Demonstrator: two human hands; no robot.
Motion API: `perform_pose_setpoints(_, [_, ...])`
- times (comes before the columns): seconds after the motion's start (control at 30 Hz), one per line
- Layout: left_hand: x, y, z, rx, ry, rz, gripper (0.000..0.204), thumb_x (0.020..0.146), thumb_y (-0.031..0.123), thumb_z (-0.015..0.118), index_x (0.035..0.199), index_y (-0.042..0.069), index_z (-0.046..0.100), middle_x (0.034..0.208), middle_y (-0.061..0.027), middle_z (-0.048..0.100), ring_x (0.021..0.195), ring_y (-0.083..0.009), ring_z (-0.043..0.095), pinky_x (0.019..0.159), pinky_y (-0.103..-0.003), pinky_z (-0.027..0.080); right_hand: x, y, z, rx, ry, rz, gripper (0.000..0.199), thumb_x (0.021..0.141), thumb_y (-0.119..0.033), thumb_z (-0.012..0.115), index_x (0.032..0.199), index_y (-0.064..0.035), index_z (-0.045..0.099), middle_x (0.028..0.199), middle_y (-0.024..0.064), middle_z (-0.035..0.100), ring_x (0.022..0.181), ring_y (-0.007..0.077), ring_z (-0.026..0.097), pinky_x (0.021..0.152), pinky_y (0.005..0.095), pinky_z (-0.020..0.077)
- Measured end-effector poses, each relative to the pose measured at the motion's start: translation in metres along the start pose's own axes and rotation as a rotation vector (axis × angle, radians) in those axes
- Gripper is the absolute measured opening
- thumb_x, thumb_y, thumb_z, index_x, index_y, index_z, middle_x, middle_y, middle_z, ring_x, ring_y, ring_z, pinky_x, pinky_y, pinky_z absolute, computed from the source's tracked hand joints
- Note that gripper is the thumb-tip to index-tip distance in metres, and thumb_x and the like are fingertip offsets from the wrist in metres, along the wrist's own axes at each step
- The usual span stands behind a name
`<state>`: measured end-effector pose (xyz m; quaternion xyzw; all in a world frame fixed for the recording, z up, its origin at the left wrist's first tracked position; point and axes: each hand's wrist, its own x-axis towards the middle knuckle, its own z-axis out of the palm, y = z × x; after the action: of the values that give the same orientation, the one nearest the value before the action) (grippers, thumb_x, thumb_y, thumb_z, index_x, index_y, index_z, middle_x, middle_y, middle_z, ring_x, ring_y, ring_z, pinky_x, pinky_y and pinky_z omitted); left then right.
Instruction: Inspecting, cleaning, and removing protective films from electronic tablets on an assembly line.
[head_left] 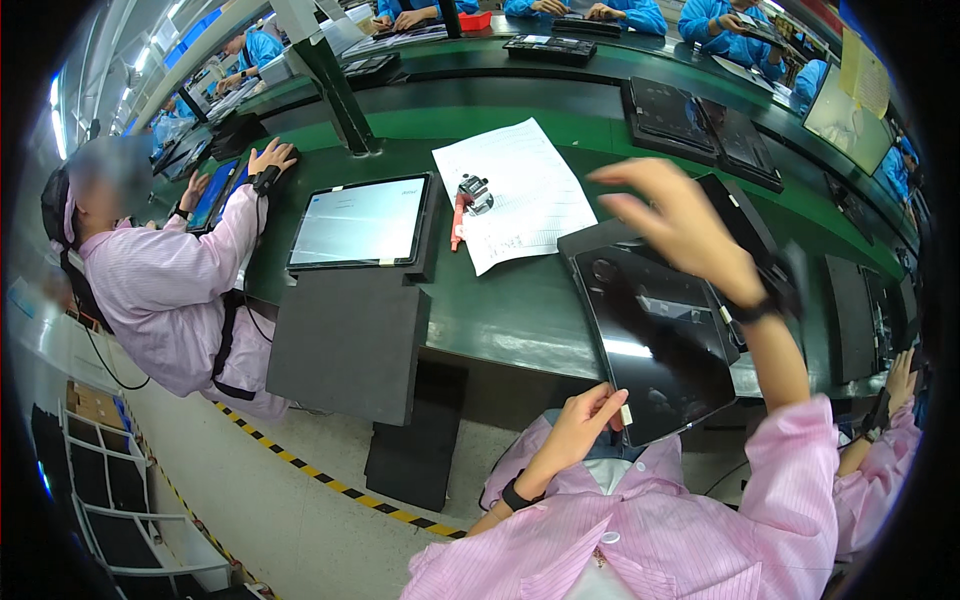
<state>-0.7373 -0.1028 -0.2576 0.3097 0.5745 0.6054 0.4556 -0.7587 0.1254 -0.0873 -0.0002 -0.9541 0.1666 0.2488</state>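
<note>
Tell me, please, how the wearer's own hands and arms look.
The left hand and right hand are gloveless, with a black wristband on each wrist. The right sleeve is pink with fine stripes and stops near the elbow, leaving the forearm bare.

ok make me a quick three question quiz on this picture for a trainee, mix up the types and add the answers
1. True or false: the left hand is at the near edge of the dark-screened tablet.

2. Multiple choice: where is the tablet with the lit screen, as seen in this picture, relative to the white paper sheet?
a) to its left
b) to its right
c) underneath it

3. Fill in the colour: the right hand is raised, and the band on its wrist is ____.

Key: 1 true; 2 a; 3 black.
</note>
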Motion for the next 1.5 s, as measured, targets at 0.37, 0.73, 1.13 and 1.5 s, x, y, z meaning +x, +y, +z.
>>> perform_pose_setpoints(0.37, [0.003, 0.002, 0.007, -0.058, -0.037, 0.038, 0.032, 0.095, 0.025, 0.053, 0.079, -0.002, 0.052, 0.065, -0.0081, 0.061, 0.061, -0.0092, 0.056, 0.058, -0.025, 0.043, 0.102, 0.034, 0.185, 0.190, 0.070, -0.040, 0.041, 0.086, -0.021, 0.060, 0.121, -0.0013, 0.053, 0.112, 0.0158, 0.059, 0.098, 0.0312, 0.059, 0.086, 0.0364, 0.0468])
perform_pose_setpoints(0.73, [0.009, 0.007, 0.003, 0.006, -0.048, 0.040, 0.031, 0.093, 0.024, 0.055, 0.078, -0.003, 0.056, 0.062, -0.0070, 0.061, 0.056, -0.0095, 0.057, 0.054, -0.024, 0.044, 0.099, 0.026, 0.186, 0.086, 0.104, 0.029, 0.033, 0.087, -0.020, 0.058, 0.116, -0.0056, 0.056, 0.110, 0.0117, 0.060, 0.087, 0.0278, 0.063, 0.077, 0.0365, 0.0495])
perform_pose_setpoints(1.13, [0.008, 0.002, 0.001, 0.027, -0.040, 0.030, 0.030, 0.092, 0.023, 0.057, 0.078, -0.003, 0.056, 0.063, -0.0069, 0.061, 0.058, -0.0093, 0.058, 0.055, -0.023, 0.044, 0.098, 0.028, 0.190, 0.136, 0.120, 0.052, 0.035, 0.086, -0.025, 0.061, 0.116, -0.0083, 0.058, 0.112, 0.0085, 0.061, 0.089, 0.0271, 0.063, 0.077, 0.0350, 0.0487])
perform_pose_setpoints(1.5, [0.004, 0.018, 0.017, 0.118, -0.034, 0.008, 0.031, 0.088, 0.026, 0.064, 0.092, -0.005, 0.059, 0.066, -0.0078, 0.063, 0.060, -0.0107, 0.061, 0.055, -0.025, 0.046, 0.072, -0.014, 0.071, 0.090, 0.170, -0.085, 0.039, 0.086, -0.032, 0.059, 0.115, -0.0059, 0.056, 0.105, 0.0160, 0.062, 0.101, 0.0333, 0.055, 0.086, 0.0406, 0.0453])
